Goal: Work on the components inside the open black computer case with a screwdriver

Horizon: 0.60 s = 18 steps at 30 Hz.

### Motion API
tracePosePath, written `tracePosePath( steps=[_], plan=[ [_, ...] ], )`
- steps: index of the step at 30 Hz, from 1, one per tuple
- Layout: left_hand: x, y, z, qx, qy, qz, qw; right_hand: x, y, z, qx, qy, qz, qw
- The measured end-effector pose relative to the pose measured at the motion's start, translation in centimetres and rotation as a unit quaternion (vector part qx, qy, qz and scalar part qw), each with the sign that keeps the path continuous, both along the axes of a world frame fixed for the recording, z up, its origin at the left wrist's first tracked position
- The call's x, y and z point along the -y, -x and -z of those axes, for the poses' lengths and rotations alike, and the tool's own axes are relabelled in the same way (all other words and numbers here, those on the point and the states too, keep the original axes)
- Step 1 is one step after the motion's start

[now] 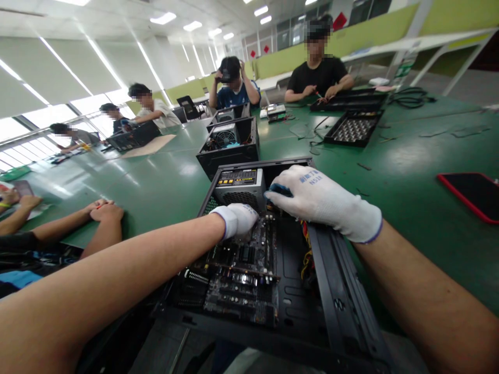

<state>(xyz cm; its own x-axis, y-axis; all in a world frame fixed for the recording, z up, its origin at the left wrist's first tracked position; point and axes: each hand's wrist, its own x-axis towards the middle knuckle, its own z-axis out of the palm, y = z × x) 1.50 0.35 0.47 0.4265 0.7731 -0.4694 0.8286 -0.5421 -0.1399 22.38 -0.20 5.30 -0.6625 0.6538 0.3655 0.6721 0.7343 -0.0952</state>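
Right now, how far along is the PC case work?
Done: motherboard and power supply sit inside the open case. In hand: left hand reaches in at the board's top edge; right hand grips something blue beside the supply. Left: side panel off, yellow and red wires loose.

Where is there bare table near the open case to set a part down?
Bare table lies right of the case, between it, the red phone and the black tray. Another patch lies left, between the case and a co-worker's arms. Inside the case it is crowded: both hands, motherboard and wires.
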Motion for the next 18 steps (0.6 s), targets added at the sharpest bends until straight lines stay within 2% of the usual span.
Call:
tracePosePath(
  steps=[6,13,16,18],
  plan=[
    [0.3,0.1,-0.1,-0.01,0.019,-0.006,1.0,0.0,-0.1,0.2,-0.014,0.001,0.003,1.0],
    [1.1,-0.2,-2.1,0.022,0.001,0.002,1.0,0.3,-0.3,-0.1,-0.108,0.036,0.007,0.993],
    [1.8,0.0,-3.0,0.062,-0.017,0.003,0.998,1.4,-1.5,0.6,-0.223,0.054,0.047,0.972],
    [2.3,0.2,-3.6,0.09,-0.034,0.005,0.995,2.5,-2.9,2.0,-0.305,0.093,0.118,0.94]
  ],
)
